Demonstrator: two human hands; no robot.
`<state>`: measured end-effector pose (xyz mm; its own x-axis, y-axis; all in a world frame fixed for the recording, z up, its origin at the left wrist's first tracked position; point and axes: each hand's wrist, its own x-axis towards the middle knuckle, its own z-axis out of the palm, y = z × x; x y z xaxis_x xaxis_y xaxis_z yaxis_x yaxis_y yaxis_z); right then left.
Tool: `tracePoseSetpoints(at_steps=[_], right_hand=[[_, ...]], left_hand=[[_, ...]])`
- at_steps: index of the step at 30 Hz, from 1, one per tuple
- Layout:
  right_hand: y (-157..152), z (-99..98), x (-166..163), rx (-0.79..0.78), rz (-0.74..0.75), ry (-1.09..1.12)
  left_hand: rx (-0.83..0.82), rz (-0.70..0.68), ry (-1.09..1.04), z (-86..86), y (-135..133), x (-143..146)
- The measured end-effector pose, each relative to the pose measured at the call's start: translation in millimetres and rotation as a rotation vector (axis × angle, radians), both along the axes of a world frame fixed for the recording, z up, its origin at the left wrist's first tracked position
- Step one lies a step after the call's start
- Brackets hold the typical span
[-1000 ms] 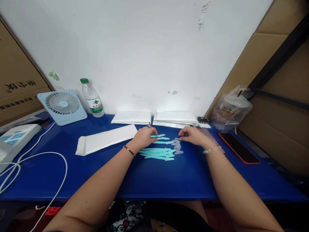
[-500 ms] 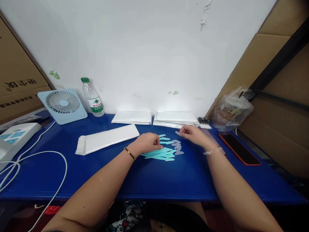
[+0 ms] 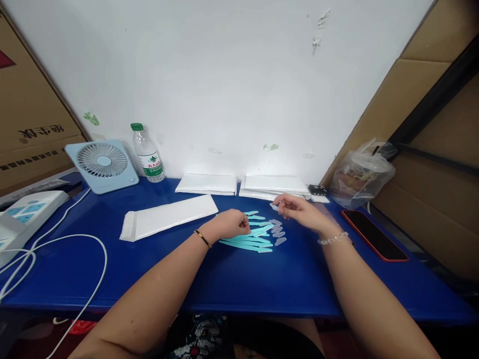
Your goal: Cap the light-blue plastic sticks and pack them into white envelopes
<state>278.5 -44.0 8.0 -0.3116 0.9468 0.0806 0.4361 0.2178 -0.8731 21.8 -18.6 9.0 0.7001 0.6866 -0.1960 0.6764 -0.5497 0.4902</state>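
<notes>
Several teal eyebrow razors (image 3: 245, 245) lie in a fanned pile on the blue table (image 3: 232, 279). My left hand (image 3: 232, 223) is closed over them, thumb and fingers pinching one razor (image 3: 264, 231) whose tip points right. Just right of the pile, small translucent blade covers (image 3: 278, 234) lie in a loose column. Above that column my right hand (image 3: 295, 208) has its fingertips at another translucent blade cover (image 3: 274, 205), seemingly pinched. My left fingers hide the handle ends of the razors.
A white padded envelope (image 3: 172, 217) lies left of the pile; more envelopes (image 3: 205, 183) rest against the wall. A fan (image 3: 103, 164), water bottle (image 3: 149, 157) and white cables (image 3: 103, 264) are leftward. A phone (image 3: 374, 234) and a bagged cup (image 3: 362, 172) are rightward.
The razor in my left hand now slants up to the right above the others. My right fingers have loosened slightly and shifted a little left with the blade cover. The view has moved slightly.
</notes>
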Motion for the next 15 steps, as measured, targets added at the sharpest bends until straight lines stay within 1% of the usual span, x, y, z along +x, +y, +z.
tracePoseSetpoints(at_steps=[2, 5, 9, 15], right_hand=[[0, -1.2, 0, 0.009, -0.031, 0.030], [3, -4.7, 0, -0.019, -0.074, 0.123], [4, -6.6, -1, -0.061, -0.137, 0.247], [0, -2.6, -8, -0.132, -0.093, 0.326]], left_hand=[[0.018, 0.002, -0.039, -1.4, 2, -2], [0.019, 0.014, -0.124, -4.0, 8, -6], [-0.027, 0.087, -0.208, -3.6, 12, -12], [-0.030, 0.109, -0.221, -1.3, 12, -12]])
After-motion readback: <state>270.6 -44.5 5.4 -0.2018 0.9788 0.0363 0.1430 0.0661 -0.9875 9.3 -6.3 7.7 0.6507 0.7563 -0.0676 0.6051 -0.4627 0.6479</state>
